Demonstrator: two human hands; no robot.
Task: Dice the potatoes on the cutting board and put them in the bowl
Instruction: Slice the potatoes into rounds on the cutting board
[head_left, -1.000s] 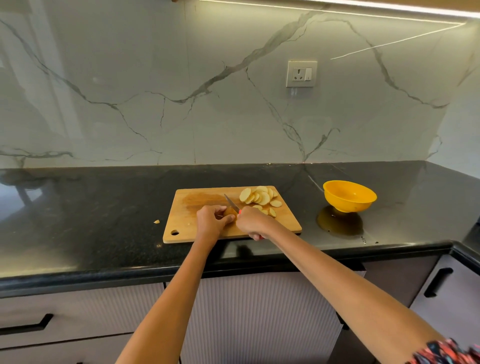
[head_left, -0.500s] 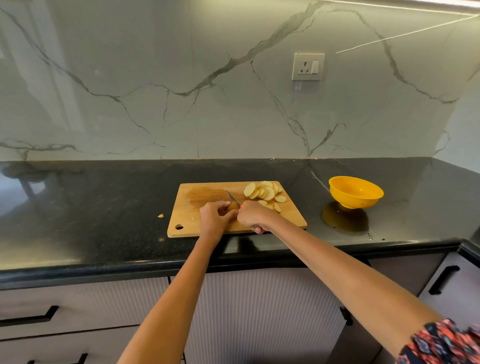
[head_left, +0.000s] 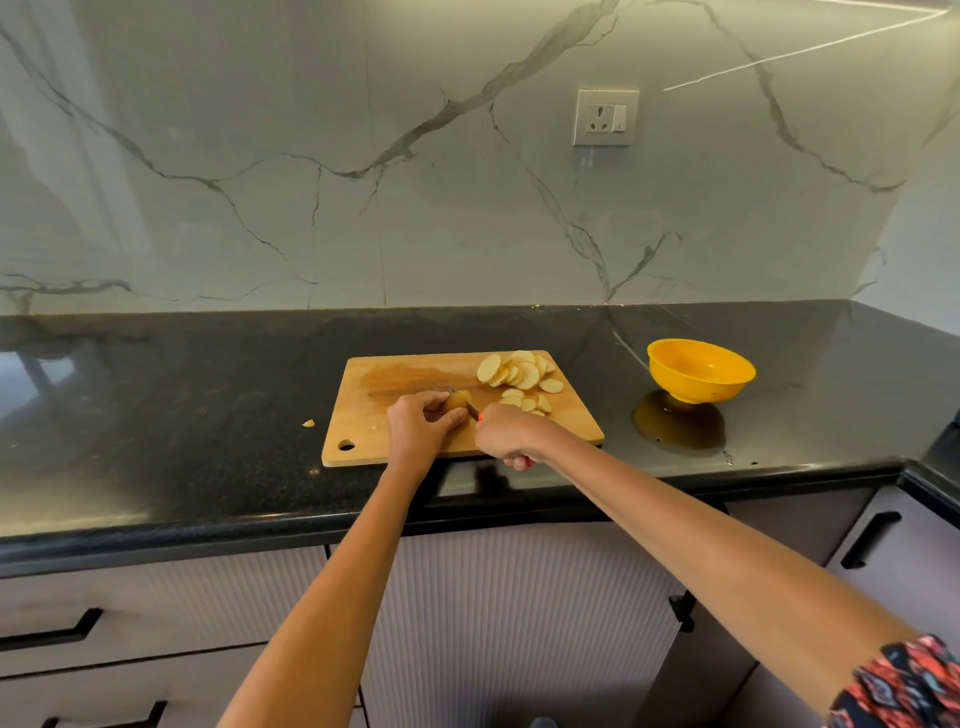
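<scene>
We are cutting a potato on the wooden cutting board that sits on the black counter. Our left hand curls its fingers round the last piece of potato and holds it down near the middle of the board. Our right hand has its grip wrapped tight on the red handle of the knife, and the thin blade sits against the potato piece. A moment ago the hands were in almost the same spot, so not much has changed: the knife has just kept working at the same piece, and the pile looks about the same size. The round potato slices lie in a heap at the far right corner of the board, with a few more slices just beside our right hand. They are flat rounds, not little cubes yet, so we think there is still a lot of cutting to do. The yellow bowl stands on the counter well to the right of the board, and we cannot see any potato in it. One small scrap lies on the counter to the left of the board.
</scene>
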